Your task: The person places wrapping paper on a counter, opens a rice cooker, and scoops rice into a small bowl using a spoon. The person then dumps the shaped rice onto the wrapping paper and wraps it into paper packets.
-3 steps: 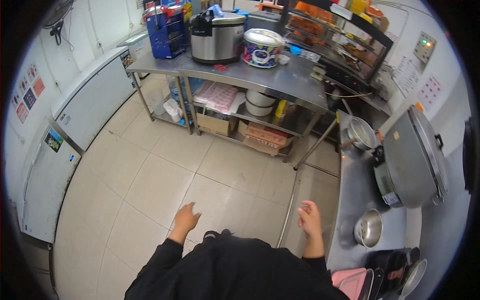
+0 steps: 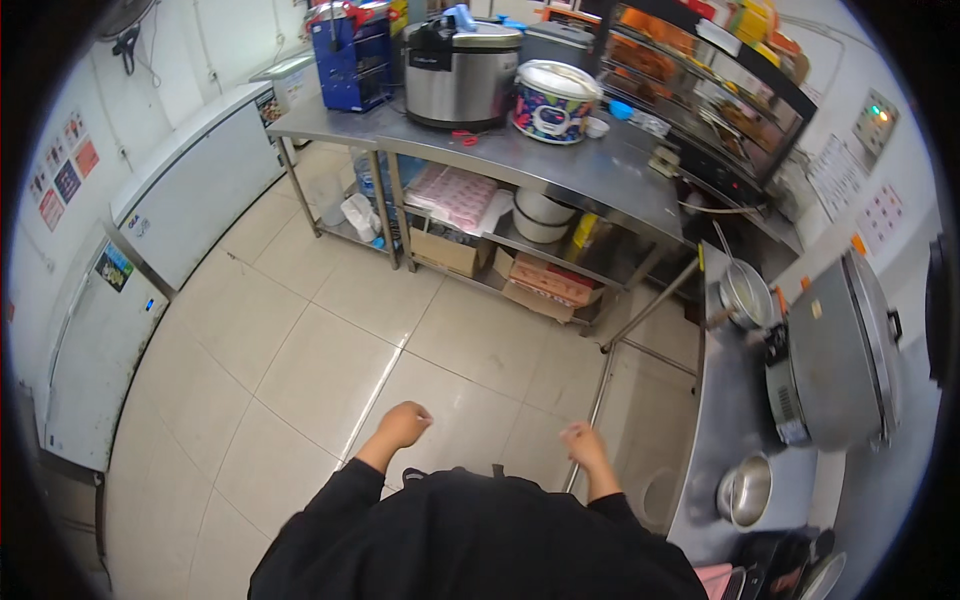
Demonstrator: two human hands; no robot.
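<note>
Over the tiled floor, my left hand hangs in front of my body with its fingers loosely bent and apart. Nothing shows in it. My right hand is raised a little to the right, its fingers half curled and somewhat blurred, with no object visible in them. Neither hand touches anything. Nearest to the right hand is the steel counter along the right side, where a metal bowl stands. Black sleeves cover both forearms.
Ahead, a steel table carries a large silver cooker and a patterned rice cooker. Boxes lie on its lower shelf. A glass food warmer stands behind. White chest freezers line the left wall; a big grey lidded cooker sits right.
My hands have come closer together, the left moving right and the right moving left. The view has turned slightly left, so the table and counter appear farther right.
</note>
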